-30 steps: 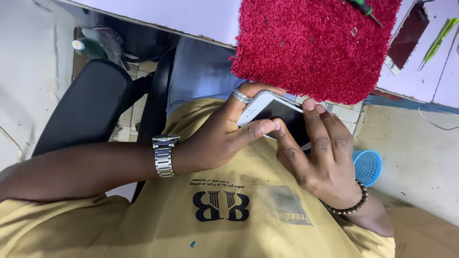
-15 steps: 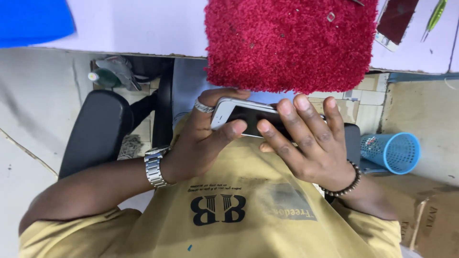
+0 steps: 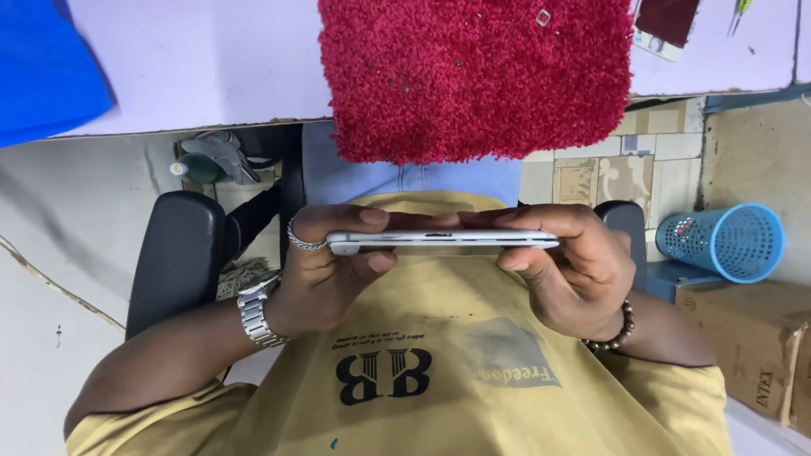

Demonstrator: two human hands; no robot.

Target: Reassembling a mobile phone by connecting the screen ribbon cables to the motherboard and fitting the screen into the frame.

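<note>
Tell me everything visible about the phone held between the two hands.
The phone is a thin slab seen edge-on, held level over the yellow shirt. Its rim looks like silvery white metal with rounded corners and a small dark slot near the middle. The left hand pinches one end, thumb below and fingers on top; the right hand pinches the other. Its screen is not visible.

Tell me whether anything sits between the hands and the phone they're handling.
Nothing visible does. The left hand and right hand both grip the silver phone directly, edge-on, fingers over its top and thumbs beneath, above the yellow shirt.
</note>
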